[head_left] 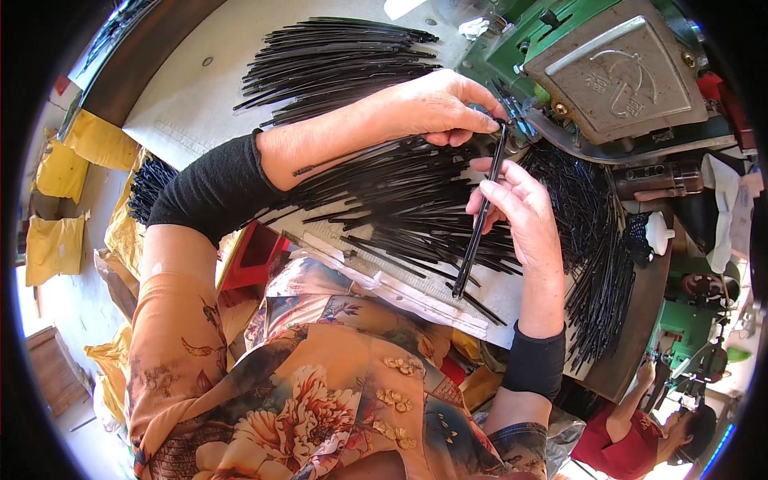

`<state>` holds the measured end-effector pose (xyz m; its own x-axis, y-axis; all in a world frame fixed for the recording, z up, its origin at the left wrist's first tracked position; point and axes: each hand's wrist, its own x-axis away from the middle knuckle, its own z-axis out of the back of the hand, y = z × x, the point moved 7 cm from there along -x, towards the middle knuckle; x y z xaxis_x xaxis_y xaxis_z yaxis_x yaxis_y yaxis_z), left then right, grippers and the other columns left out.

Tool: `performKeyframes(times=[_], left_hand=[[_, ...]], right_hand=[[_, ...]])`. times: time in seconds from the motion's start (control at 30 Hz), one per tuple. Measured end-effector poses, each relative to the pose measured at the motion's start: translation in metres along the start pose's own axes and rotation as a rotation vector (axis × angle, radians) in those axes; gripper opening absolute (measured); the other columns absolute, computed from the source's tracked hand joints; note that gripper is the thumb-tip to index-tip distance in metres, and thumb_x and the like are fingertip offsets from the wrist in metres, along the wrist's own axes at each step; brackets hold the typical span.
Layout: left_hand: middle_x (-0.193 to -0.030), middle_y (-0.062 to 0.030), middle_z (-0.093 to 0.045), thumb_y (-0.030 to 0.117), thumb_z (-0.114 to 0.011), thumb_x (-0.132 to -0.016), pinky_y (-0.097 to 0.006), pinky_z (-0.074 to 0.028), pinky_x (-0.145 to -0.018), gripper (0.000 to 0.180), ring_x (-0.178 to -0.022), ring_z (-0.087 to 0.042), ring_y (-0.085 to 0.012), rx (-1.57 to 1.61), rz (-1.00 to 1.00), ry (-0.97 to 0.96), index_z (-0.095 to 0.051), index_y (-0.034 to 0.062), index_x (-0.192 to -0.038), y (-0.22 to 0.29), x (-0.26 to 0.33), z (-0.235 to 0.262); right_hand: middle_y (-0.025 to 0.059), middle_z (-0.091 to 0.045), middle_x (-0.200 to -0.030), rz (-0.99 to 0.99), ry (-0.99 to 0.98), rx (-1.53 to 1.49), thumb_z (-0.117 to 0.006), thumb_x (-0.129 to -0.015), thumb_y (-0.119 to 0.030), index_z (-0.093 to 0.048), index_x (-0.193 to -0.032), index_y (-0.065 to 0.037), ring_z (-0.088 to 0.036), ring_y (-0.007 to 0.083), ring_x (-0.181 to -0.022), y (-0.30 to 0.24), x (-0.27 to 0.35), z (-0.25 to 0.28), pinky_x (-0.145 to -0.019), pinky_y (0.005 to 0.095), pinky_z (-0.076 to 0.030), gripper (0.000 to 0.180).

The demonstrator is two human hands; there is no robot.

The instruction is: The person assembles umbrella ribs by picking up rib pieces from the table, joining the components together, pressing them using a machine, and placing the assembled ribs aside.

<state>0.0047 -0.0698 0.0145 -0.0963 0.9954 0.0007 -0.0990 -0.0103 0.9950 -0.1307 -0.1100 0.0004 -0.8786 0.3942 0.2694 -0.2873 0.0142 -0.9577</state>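
A slim bundle of black rods (469, 258), which look like folded umbrella ribs, slants across the worktop. Its upper end is pinched between thumb and fingertips of my left hand (448, 108), close to the small blue-handled parts (522, 120) of the green machine. My right hand (520, 212) grips the same bundle around its middle, between thumb and fingers. The lower end hangs free over the table's near side. Beneath both hands spreads a wide pile of loose black rods (384, 192). What lies right under my left fingertips is too small to make out.
Another rod pile (336, 64) lies at the far side, and a dense heap (596, 264) to the right. A green machine with a metal cover (620, 76) stands at the upper right. A person in red (624, 440) works at the lower right. Yellow sacks (56, 248) hang left.
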Motion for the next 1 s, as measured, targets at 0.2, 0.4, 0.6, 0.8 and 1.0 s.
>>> performKeyframes(times=[0.2, 0.4, 0.6, 0.8, 1.0], left_hand=[[-0.052, -0.0013, -0.05, 0.02, -0.057, -0.084, -0.02, -0.032, -0.037, 0.031, -0.041, -0.041, -0.0058, -0.026, 0.005, 0.016, -0.059, 0.0044, -0.111, 0.0, -0.001, 0.001], [-0.051, 0.0015, -0.045, 0.025, -0.056, -0.087, -0.02, -0.029, -0.037, 0.031, -0.041, -0.038, -0.0038, -0.067, -0.053, 0.096, -0.058, 0.0071, -0.113, 0.006, 0.0, -0.003], [-0.051, 0.001, -0.045, 0.023, -0.055, -0.087, -0.02, -0.03, -0.038, 0.031, -0.043, -0.039, -0.004, -0.084, -0.093, 0.127, -0.058, 0.0061, -0.113, 0.004, -0.005, -0.003], [-0.05, 0.0013, -0.044, 0.023, -0.055, -0.087, -0.02, -0.029, -0.038, 0.031, -0.042, -0.038, -0.0046, -0.118, -0.084, 0.103, -0.058, 0.0061, -0.113, 0.004, -0.011, -0.003], [-0.049, 0.0018, -0.042, 0.022, -0.057, -0.085, -0.021, -0.024, -0.036, 0.032, -0.039, -0.033, -0.0041, 0.079, 0.03, 0.076, -0.057, 0.0045, -0.112, -0.003, -0.011, -0.004]], right_hand=[[0.0075, -0.062, -0.073, 0.015, -0.002, -0.037, -0.054, -0.085, -0.017, -0.051, -0.113, 0.003, -0.058, 0.0099, -0.058, 0.001, -0.002, -0.001, -0.051, 0.0199, -0.047, 0.035], [0.0081, -0.062, -0.074, 0.055, 0.046, -0.126, -0.053, -0.085, -0.017, -0.051, -0.112, 0.002, -0.058, 0.0097, -0.059, 0.0, -0.004, -0.004, -0.051, 0.0199, -0.048, 0.033], [0.0087, -0.062, -0.076, 0.085, 0.08, -0.151, -0.053, -0.086, -0.017, -0.051, -0.112, 0.002, -0.057, 0.0089, -0.058, -0.002, -0.008, -0.003, -0.052, 0.0196, -0.048, 0.032], [0.0091, -0.062, -0.076, 0.075, 0.072, -0.179, -0.053, -0.086, -0.016, -0.052, -0.112, 0.002, -0.057, 0.0084, -0.057, 0.0, -0.01, 0.002, -0.051, 0.0188, -0.048, 0.031], [0.0093, -0.062, -0.076, 0.051, 0.078, -0.184, -0.053, -0.086, -0.016, -0.052, -0.111, 0.002, -0.057, 0.0085, -0.056, 0.004, -0.011, 0.004, -0.051, 0.0189, -0.048, 0.03]])
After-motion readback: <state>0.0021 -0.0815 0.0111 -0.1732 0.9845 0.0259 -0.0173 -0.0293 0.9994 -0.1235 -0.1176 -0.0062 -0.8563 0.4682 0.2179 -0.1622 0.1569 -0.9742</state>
